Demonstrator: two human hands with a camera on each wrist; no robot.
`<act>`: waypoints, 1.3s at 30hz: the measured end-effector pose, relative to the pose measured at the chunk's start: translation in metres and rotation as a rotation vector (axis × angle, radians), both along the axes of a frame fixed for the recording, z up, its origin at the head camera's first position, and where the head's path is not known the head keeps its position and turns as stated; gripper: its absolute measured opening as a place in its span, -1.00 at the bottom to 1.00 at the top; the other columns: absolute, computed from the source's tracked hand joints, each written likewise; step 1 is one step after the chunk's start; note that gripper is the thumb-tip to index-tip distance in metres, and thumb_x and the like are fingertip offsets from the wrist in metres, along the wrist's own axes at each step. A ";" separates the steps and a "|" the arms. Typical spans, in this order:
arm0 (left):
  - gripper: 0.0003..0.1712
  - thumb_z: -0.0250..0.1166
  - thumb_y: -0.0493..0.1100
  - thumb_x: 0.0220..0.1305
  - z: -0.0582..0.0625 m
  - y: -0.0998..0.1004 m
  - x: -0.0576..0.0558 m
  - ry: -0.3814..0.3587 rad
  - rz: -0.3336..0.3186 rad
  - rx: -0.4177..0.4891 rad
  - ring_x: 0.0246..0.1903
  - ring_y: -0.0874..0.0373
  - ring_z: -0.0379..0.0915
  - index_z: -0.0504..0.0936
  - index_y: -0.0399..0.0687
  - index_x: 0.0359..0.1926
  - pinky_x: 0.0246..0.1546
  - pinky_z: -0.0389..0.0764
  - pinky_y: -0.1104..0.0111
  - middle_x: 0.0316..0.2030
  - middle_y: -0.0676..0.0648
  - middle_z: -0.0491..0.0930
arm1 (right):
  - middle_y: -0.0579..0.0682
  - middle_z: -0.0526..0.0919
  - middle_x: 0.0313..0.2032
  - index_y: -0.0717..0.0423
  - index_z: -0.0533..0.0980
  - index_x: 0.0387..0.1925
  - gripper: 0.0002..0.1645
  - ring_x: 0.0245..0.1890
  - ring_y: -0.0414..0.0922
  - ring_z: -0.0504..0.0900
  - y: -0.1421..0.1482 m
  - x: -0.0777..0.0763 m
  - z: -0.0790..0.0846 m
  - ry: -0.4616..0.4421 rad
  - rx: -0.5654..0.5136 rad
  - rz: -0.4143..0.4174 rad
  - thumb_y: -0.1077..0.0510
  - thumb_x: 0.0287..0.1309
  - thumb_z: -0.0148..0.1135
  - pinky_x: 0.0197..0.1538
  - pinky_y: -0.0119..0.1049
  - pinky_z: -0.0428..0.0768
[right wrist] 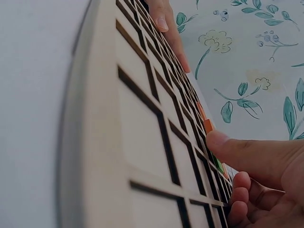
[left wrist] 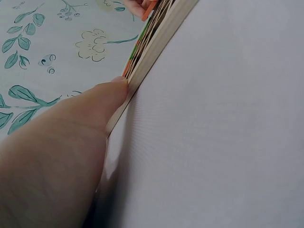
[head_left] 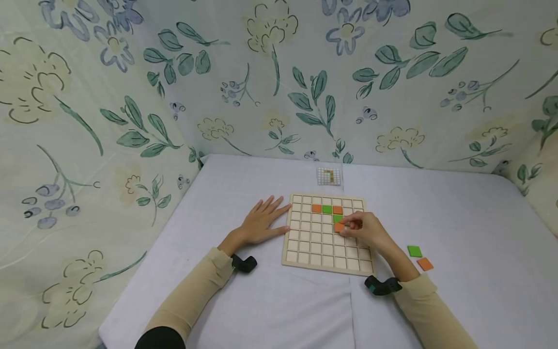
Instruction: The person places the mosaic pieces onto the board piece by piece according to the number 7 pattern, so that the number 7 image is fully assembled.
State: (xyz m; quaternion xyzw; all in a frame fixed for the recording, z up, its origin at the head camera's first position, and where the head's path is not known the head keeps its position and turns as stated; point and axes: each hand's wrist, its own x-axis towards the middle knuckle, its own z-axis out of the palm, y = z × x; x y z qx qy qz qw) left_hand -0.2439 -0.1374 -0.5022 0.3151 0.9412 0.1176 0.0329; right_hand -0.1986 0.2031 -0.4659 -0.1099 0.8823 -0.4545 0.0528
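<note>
A wooden grid board (head_left: 305, 247) lies on the cloth, with square recesses across it. In its upper part two orange tiles (head_left: 317, 208) flank a green tile (head_left: 327, 209) in one row, and another green tile (head_left: 337, 218) sits below the right-hand one. My right hand (head_left: 366, 229) pinches an orange tile (head_left: 339, 228) between thumb and fingers, just under that green tile. In the right wrist view the thumb (right wrist: 247, 152) hides part of it. My left hand (head_left: 261, 223) lies with fingers spread at the board's left edge, its thumb (left wrist: 107, 97) touching the frame.
To the right of the board, near the right wrist, lie a loose green tile (head_left: 414, 251) and a loose orange tile (head_left: 425, 263). Behind the board is a small card (head_left: 329, 176) printed with a coloured grid. Floral cloth (head_left: 270, 97) hangs behind the white-covered table (head_left: 296, 310).
</note>
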 end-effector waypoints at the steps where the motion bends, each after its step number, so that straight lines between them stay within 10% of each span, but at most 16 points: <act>1: -0.11 -0.18 0.49 0.40 0.000 0.000 0.000 0.000 0.001 -0.002 0.54 -0.06 -0.41 -0.07 0.30 0.60 0.47 -0.36 0.00 0.58 0.00 -0.22 | 0.02 0.46 -0.46 0.42 0.64 -0.12 -0.68 -0.43 -0.09 0.36 0.000 -0.001 0.000 -0.001 0.003 0.000 0.34 0.07 0.47 -0.45 -0.41 0.33; 39: -0.12 -0.15 0.47 0.41 0.004 0.001 0.003 -0.010 0.000 0.004 0.54 -0.07 -0.40 -0.06 0.28 0.60 0.47 -0.35 0.01 0.58 -0.01 -0.20 | 0.04 0.45 -0.41 0.31 0.66 -0.03 -0.61 -0.37 -0.08 0.40 0.014 0.004 0.006 -0.020 -0.068 -0.022 0.25 0.09 0.49 -0.39 -0.39 0.37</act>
